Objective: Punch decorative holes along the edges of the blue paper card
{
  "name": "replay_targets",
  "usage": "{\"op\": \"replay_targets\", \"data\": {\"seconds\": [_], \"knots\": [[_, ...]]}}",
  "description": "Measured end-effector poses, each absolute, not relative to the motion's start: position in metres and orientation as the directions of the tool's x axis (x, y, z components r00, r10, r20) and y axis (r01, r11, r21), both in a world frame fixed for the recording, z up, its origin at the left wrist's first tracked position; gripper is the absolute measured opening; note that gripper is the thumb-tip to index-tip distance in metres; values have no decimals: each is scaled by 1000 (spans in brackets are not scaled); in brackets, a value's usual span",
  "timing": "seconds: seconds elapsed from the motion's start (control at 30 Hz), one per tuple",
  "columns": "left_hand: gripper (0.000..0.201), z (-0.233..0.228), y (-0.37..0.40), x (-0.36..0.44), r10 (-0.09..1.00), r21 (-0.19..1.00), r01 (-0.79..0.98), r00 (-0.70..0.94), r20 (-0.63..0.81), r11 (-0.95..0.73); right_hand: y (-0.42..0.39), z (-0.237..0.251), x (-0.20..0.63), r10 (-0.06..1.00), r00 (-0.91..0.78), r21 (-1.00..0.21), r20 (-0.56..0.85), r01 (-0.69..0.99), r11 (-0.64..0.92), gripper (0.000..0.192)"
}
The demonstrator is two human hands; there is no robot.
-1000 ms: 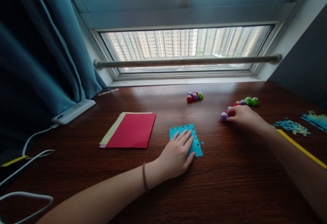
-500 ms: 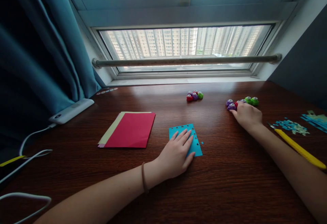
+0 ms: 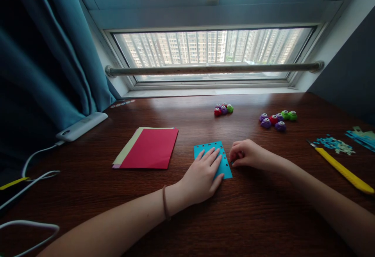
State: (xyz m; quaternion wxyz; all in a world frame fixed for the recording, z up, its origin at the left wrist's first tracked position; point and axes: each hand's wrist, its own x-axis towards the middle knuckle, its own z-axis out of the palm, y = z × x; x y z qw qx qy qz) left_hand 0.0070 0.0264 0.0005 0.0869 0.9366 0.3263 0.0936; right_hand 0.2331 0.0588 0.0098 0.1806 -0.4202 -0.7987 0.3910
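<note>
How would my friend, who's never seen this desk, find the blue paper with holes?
Start at the brown table below the window. Near its middle, right of the red-topped paper stack, the left hand lies flat on the blue paper. Unlike the stack, it's bright blue, with little dark holes along its top and right edges.

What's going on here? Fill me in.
A person's left hand lies flat on a blue paper with holes near its edges. The right hand, fingers curled, is beside the paper, at a blue scrap; whether it grips that is unclear. A paper stack lies to the left, a yellow knife to the right.
</note>
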Motion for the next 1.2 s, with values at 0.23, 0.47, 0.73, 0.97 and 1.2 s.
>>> {"op": "replay_targets", "data": {"seconds": [0.23,0.47,0.73,0.97,1.2], "knots": [[49,0,27,7,628,219,598,770,110,-771,59,9,232,809,-587,-748,-29,549,372,1],[49,-1,26,7,625,232,588,769,134,-775,60,10,233,803,-596,-735,-14,550,396,8],[48,0,26,8,624,226,590,771,127,-775,57,13,231,785,-619,-655,-32,606,451,11],[49,0,27,6,626,239,589,769,127,-772,69,28,254,833,-552,-575,-28,691,439,7],[49,-1,27,6,627,244,588,768,131,-771,79,101,340,987,-3,-191,158,981,34,9]]}}
